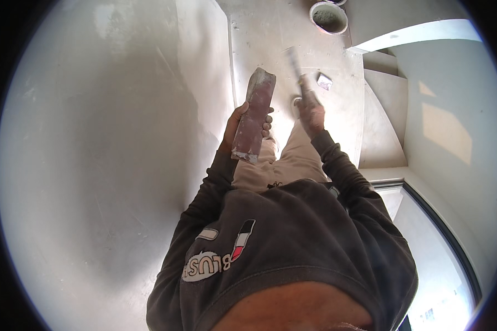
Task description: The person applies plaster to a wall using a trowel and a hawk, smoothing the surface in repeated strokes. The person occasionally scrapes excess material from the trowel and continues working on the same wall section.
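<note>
My left hand (233, 126) is closed round a long, flat reddish-brown slab (254, 118) with chipped, whitish ends and pale dust on its face. Its thumb lies along the left edge and the fingertips show at the right edge. To the right, my right hand (312, 117) grips a narrow hand tool (292, 62) that points away from me. Motion blurs this tool, so I cannot make out its kind. The tool and the slab are apart. On the floor beyond my right hand lies a small broken piece (324, 81), pale with a purplish face.
A round bucket (328, 18) with grey material inside stands at the far end of the dusty floor (281, 33). A smooth pale wall (121, 138) rises close on my left. A dark-framed glass pane (442, 248) is at the lower right.
</note>
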`<state>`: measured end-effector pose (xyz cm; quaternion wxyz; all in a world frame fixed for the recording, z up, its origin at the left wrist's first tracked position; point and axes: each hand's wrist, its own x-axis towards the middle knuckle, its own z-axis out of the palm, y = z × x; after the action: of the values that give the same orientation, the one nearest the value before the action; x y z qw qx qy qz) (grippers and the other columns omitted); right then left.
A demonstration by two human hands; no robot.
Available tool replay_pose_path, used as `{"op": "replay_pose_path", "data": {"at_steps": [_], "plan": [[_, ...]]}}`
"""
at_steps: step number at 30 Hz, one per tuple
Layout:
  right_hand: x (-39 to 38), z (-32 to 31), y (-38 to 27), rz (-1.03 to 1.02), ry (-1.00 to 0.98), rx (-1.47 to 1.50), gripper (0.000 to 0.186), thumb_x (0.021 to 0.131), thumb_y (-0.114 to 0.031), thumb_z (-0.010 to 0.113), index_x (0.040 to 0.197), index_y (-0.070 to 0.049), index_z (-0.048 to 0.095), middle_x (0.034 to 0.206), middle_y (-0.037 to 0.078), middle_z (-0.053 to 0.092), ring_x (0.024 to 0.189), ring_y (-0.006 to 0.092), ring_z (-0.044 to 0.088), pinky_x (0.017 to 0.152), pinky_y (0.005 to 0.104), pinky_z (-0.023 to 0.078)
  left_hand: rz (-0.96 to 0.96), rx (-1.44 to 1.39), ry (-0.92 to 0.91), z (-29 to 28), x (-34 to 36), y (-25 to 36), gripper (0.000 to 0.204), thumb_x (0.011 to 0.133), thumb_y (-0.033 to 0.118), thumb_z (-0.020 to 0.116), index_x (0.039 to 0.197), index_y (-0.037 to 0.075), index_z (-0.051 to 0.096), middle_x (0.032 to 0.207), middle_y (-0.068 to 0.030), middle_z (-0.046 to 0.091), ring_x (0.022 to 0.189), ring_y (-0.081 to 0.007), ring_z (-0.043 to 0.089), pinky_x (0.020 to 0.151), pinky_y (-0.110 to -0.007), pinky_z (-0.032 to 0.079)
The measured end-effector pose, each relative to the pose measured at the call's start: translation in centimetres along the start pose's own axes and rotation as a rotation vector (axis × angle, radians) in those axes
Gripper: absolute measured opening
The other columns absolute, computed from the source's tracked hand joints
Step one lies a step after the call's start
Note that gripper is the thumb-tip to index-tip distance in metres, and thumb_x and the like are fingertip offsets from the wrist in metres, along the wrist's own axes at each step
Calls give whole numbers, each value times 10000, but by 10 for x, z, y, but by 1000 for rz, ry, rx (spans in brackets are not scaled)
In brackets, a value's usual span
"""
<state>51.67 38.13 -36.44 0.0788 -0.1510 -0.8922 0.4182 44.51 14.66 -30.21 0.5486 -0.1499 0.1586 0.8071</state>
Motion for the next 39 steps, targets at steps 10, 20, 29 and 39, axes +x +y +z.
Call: {"op": "replay_pose_path", "data": {"at_steps": [10, 20, 29, 39], "plan": [[-6, 11, 14, -109, -269, -227, 854, 867, -83, 665, 1621, -232, 295, 1070, 199, 675, 892, 378, 691, 765, 461, 576, 8, 31, 33, 12, 3, 4, 748, 1016, 487, 530, 1401, -140, 395, 1036, -185, 596, 850, -219, 611, 727, -337, 545], [18, -20, -10, -46, 19, -23, 771, 830, -68, 652, 1537, -312, 465, 891, 119, 605, 719, 319, 652, 676, 448, 567, -31, 728, 494, 27, -7, 21, 440, 949, 343, 684, 1186, -6, 558, 881, -88, 650, 722, -147, 646, 612, -295, 563], [26, -20, -12, -143, -102, -102, 781, 843, -48, 658, 1525, -373, 461, 860, 77, 562, 677, 268, 634, 646, 423, 567, 17, 819, 499, 33, -5, 20, 422, 928, 323, 715, 1171, 12, 567, 881, -84, 647, 701, -133, 636, 617, -279, 548], [12, -13, -7, -390, -224, -284, 787, 867, -61, 628, 1559, -372, 417, 860, 61, 559, 633, 227, 593, 556, 364, 554, 27, 801, 504, 30, -11, 31, 448, 926, 336, 710, 1185, -4, 573, 912, -99, 661, 729, -131, 640, 626, -273, 544]]}}
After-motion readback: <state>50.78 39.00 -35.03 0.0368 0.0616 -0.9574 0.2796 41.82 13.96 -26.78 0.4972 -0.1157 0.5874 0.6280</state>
